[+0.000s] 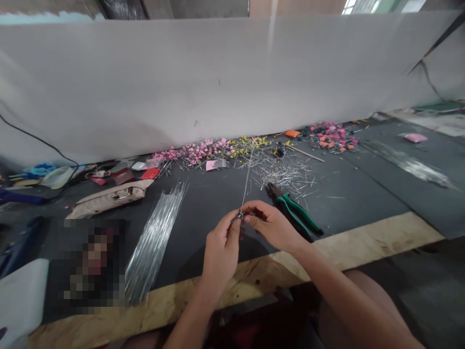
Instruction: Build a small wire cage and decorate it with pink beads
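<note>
My left hand (222, 242) is closed, thumb and fingers pinching a small silvery metal piece (240, 214) at the fingertips. My right hand (272, 225) is closed as well, its fingertips meeting the left ones at the lower end of a thin straight wire (247, 182). That wire points up and away from the fingers; how it joins the metal piece is too small to tell. Just right of the hands lie green-handled pliers (296, 213). Left of them is a bundle of long silvery wires (156, 242), and beyond them a loose heap of short wires (286, 172).
Pink-tipped wire stems (207, 150) and yellow-tipped ones (250, 143) are piled against the white wall (181, 87). A second pink and orange pile (332, 135) sits farther right. A beige roll (109, 199) lies left. A wooden strip (378, 237) edges the dark tabletop.
</note>
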`<state>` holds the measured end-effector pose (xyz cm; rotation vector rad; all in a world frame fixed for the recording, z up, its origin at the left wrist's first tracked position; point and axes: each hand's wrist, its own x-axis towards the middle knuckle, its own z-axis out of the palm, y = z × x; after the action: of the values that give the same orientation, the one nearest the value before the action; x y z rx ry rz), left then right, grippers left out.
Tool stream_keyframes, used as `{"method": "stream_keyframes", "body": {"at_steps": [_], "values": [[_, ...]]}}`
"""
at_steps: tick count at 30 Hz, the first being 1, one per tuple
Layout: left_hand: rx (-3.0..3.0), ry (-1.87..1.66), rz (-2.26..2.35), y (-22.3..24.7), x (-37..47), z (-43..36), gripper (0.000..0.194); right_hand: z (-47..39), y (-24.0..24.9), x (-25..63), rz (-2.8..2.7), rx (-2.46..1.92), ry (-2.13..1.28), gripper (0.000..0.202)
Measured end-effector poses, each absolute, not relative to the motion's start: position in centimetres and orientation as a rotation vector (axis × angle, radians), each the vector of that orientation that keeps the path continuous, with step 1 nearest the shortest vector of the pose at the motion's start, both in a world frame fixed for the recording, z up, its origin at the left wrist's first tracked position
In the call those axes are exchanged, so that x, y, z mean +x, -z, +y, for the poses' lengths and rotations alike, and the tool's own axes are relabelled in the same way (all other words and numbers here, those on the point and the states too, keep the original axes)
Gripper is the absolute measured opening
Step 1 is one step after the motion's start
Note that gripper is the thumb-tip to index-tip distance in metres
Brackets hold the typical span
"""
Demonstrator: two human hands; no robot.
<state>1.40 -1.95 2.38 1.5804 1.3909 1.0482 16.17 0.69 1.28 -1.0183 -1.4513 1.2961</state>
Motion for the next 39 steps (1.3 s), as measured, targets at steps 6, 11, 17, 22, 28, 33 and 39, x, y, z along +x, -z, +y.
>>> {"method": "stream_keyframes", "body": {"at_steps": [6, 11, 17, 22, 28, 33, 39], "values": [[1.273, -1.112, 1.203, -3.0, 1.3, -2.0, 0.028, 0.9, -1.4, 16.1, -1.422, -0.923, -1.359, 0.016], [1.058, -1.123, 1.011, -2.9, 0.8, -1.6, 0.027, 1.0, -2.0, 16.1, -1.506, -0.891, -1.394, 0.02], [1.073, -1.139, 1.023, -3.1, 0.7, -1.5, 0.024, 0.9, -2.6, 16.3, -1.66, -1.01, -1.217, 0.015], [1.063, -1.088, 0.893, -3.1, 0.5, -1.6, 0.017, 0.3, -2.7, 16.5, -1.57, -0.887, -1.311, 0.014], [1.066, -1.053, 0.794, -3.1, 0.3, -1.9, 0.013, -0.2, -3.6, 17.4, -1.607, -0.801, -1.353, 0.011], [1.283, -1.045, 1.001, -3.6, 0.5, -2.3, 0.02, 0.0, -4.3, 18.3, -1.799, -0.936, -1.209, 0.013], [1.242, -1.031, 0.956, -3.6, 0.5, -2.2, 0.021, -0.2, -4.8, 18.8, -1.897, -1.057, -1.118, 0.013]]}}
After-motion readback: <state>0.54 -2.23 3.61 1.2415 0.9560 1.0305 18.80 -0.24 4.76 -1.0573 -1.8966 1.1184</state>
